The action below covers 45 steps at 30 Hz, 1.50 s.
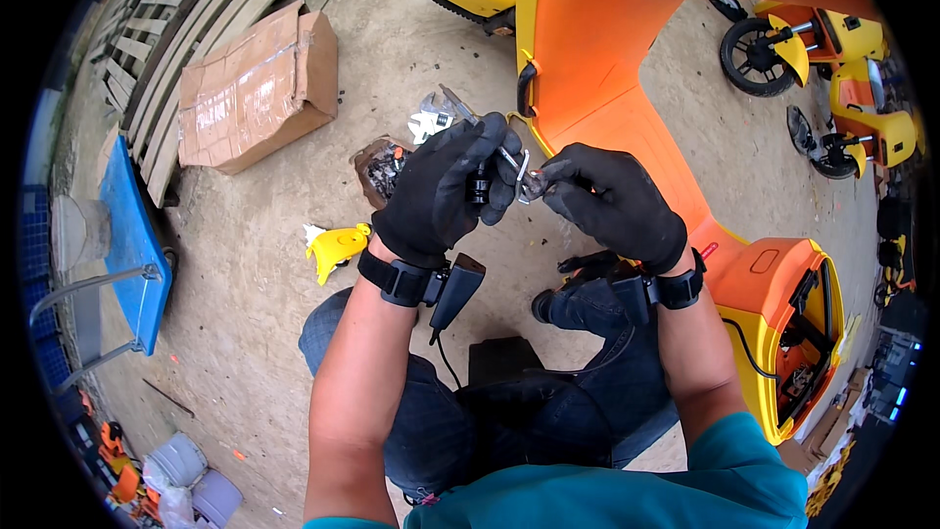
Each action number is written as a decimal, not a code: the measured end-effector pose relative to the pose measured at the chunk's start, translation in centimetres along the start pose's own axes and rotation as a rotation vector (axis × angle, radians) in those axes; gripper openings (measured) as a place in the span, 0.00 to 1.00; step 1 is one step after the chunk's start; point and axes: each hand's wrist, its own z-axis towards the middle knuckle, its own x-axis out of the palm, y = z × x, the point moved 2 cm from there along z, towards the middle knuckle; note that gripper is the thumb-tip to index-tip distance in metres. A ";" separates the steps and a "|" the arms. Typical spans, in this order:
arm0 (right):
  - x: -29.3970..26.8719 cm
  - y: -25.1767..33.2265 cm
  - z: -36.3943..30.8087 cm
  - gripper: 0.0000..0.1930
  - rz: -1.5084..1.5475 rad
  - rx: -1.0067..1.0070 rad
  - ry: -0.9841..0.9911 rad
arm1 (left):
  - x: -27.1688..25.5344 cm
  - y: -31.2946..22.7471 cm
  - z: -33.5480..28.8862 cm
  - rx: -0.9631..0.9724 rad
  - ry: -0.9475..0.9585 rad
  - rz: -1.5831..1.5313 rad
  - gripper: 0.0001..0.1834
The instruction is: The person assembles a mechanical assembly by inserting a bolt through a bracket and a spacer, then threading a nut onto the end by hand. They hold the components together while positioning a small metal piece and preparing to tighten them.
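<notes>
Both hands wear black gloves and meet in front of my knees. My left hand (pixel 431 186) is closed around a slim metal tool (pixel 460 106) whose end sticks out past the fingers; its exact kind is unclear. A black ribbed cylindrical piece (pixel 480 186) shows at the same palm. Between the hands is a bent silver metal part (pixel 524 176). With fingertips pinched at its right end, my right hand (pixel 622 201) grips a small metal piece (pixel 539 182), partly hidden by the glove.
An orange and yellow scooter body (pixel 597 69) stands close on the right. Beyond my left hand lie an opened bag of small parts (pixel 377 171) and a yellow plastic piece (pixel 338 251). Farther left are a cardboard box (pixel 245 93), wooden pallets (pixel 181 29) and a blue cart (pixel 135 245).
</notes>
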 end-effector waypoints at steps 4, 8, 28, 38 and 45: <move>0.3 0.2 0.0 0.07 0.066 -0.026 -0.034 | 0.2 -1.1 0.1 0.122 -0.051 0.073 0.37; 0.3 0.4 0.1 0.08 0.082 -0.040 -0.055 | 0.1 -2.4 0.0 0.470 -0.171 0.403 0.39; 0.2 0.2 -0.1 0.09 0.075 -0.018 -0.036 | 0.1 -1.8 -0.1 0.085 -0.055 0.042 0.31; 0.3 0.1 -0.1 0.10 0.064 -0.076 -0.028 | -0.4 -2.2 -0.3 0.479 -0.092 0.487 0.39; 0.4 -0.1 -0.1 0.10 0.096 -0.054 -0.027 | -0.6 -1.8 -0.4 0.468 -0.082 0.530 0.41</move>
